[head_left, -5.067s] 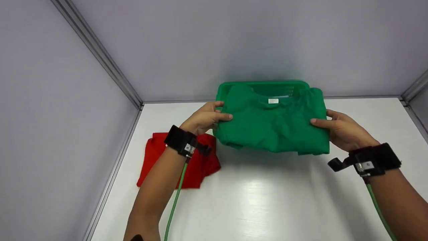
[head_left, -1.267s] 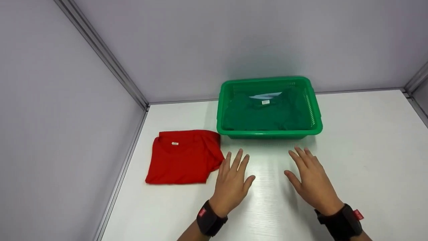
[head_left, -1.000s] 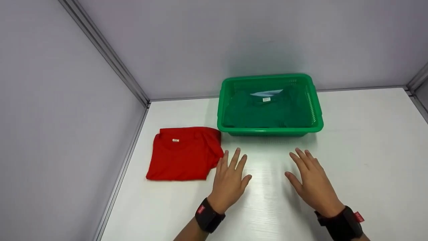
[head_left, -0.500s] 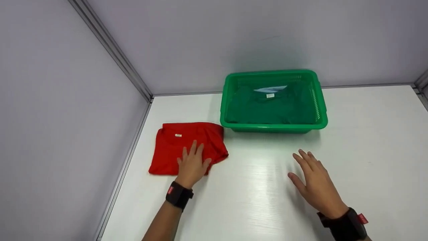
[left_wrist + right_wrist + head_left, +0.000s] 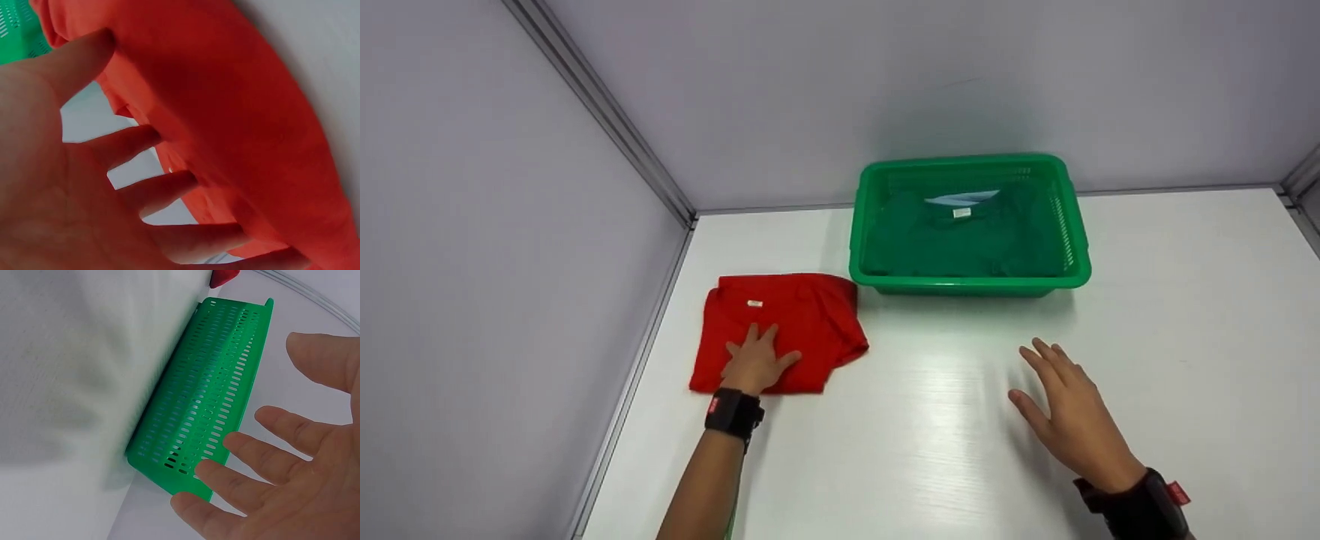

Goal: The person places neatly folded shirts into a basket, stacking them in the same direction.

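A folded red T-shirt (image 5: pixel 810 337) with a small white neck label lies on the left part of the table. My left hand (image 5: pixel 754 364) rests on its front half, fingers spread. In the left wrist view those fingertips (image 5: pixel 185 180) touch the red cloth (image 5: pixel 225 112). My right hand (image 5: pixel 1076 420) hovers above the table with its fingers extended, holding nothing. Beyond it stands a green plastic basket (image 5: pixel 971 283), whose slotted side (image 5: pixel 197 394) shows in the right wrist view. Inside the basket lies a folded green T-shirt (image 5: pixel 945 244) with a white label.
Something pale blue (image 5: pixel 962 198) shows behind the green shirt's neckline in the basket. The white table (image 5: pixel 930 450) ends at a grey back wall (image 5: pixel 810 97) and a left side panel (image 5: pixel 510 300).
Both hands earlier held the green T-shirt over the basket; it now lies inside. My left hand has since moved left onto the red T-shirt. My right hand has stayed nearly still lately.
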The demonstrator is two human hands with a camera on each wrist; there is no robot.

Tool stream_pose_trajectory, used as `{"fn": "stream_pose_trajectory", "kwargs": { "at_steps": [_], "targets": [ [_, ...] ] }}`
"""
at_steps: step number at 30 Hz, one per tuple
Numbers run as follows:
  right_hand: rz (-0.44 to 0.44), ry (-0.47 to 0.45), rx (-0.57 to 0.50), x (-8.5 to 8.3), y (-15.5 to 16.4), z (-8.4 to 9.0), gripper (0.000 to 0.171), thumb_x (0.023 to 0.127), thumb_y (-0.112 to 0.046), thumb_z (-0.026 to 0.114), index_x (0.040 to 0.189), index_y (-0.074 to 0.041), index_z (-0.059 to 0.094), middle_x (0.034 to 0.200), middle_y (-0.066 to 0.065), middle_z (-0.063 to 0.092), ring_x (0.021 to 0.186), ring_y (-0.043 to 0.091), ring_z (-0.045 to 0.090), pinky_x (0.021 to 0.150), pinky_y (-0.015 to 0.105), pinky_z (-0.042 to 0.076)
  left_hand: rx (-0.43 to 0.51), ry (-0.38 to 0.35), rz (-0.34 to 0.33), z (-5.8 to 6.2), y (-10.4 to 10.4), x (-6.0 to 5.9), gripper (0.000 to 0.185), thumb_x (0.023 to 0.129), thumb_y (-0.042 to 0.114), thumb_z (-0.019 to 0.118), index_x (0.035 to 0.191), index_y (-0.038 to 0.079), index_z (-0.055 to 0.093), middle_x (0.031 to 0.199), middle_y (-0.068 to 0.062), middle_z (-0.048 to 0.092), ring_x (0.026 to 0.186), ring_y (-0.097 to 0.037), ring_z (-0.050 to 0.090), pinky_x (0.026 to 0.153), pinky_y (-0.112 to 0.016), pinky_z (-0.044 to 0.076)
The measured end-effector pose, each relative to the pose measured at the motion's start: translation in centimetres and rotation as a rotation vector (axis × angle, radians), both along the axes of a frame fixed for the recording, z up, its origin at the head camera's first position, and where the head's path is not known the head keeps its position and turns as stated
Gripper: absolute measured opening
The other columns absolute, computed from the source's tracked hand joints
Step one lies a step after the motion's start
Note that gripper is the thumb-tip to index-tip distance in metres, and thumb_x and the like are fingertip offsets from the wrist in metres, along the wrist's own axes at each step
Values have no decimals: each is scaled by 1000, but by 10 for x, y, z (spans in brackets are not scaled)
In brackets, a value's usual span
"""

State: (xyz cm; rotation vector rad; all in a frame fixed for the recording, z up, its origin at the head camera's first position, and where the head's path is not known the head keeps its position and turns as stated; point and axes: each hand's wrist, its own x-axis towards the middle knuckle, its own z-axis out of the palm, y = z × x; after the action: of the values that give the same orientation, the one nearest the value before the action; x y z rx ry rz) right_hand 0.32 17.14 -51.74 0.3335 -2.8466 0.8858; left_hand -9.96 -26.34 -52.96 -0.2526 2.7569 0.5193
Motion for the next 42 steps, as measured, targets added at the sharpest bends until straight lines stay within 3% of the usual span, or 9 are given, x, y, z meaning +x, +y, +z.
{"fn": "stream_pose_trajectory", "kwargs": {
  "at_steps": [6, 13, 20, 24, 27, 32, 37, 42],
  "targets": [
    [14, -4, 0, -1, -2, 2, 60, 99, -19, 75, 151, 2, 51, 158, 28, 49, 148, 52, 43, 115, 75, 35, -37, 18, -33, 0, 7, 4, 76, 101, 43, 69, 161, 5, 41, 167, -31, 32, 141, -74, 34, 104, -75, 47],
    [47, -61, 9, -3, -7, 4, 61, 101, -20, 73, 153, 1, 50, 160, 28, 46, 150, 52, 41, 117, 75, 33, -71, 57, -62, -5, 20, 22, 75, 100, 45, 69, 160, 7, 45, 165, -30, 37, 136, -71, 42, 98, -75, 52],
    [134, -59, 44, -14, -25, 7, 61, 101, -23, 73, 152, 0, 51, 160, 26, 48, 149, 52, 43, 115, 76, 34, -96, 99, -81, -3, 33, 37, 75, 99, 48, 70, 157, 7, 48, 160, -30, 43, 124, -62, 53, 91, -67, 59],
    [213, -53, 62, -28, -52, 9, 60, 101, -26, 73, 152, -1, 52, 159, 25, 49, 148, 50, 45, 115, 74, 36, -96, 128, -101, 2, 31, 39, 74, 98, 49, 72, 155, 7, 51, 156, -28, 48, 118, -56, 59, 93, -65, 59],
    [286, -47, 90, -42, -81, 10, 61, 100, -28, 73, 152, -2, 53, 158, 24, 51, 147, 50, 47, 116, 73, 37, -75, 138, -101, 8, 22, 36, 75, 94, 44, 77, 156, 9, 51, 159, -25, 48, 130, -55, 55, 101, -71, 53],
    [387, -101, 142, -59, -137, 9, 62, 100, -30, 72, 153, -3, 52, 160, 23, 49, 149, 49, 44, 119, 71, 36, -54, 120, -136, 14, 0, 34, 81, 88, 32, 86, 158, 12, 50, 167, -21, 40, 150, -59, 35, 109, -79, 40],
    [458, -213, 221, -67, -181, 1, 66, 100, -34, 73, 154, -6, 50, 164, 22, 44, 154, 48, 36, 124, 69, 29, -33, 66, -206, 11, -7, 41, 83, 85, 26, 89, 157, 13, 51, 168, -19, 40, 152, -59, 33, 111, -75, 42],
    [437, -241, 381, -76, -202, -7, 79, 95, -48, 76, 159, -12, 46, 168, 22, 37, 158, 50, 28, 127, 66, 26, 1, 37, -223, 8, -1, 46, 84, 84, 25, 90, 158, 16, 50, 170, -16, 37, 156, -55, 29, 112, -71, 44]
  ]
}}
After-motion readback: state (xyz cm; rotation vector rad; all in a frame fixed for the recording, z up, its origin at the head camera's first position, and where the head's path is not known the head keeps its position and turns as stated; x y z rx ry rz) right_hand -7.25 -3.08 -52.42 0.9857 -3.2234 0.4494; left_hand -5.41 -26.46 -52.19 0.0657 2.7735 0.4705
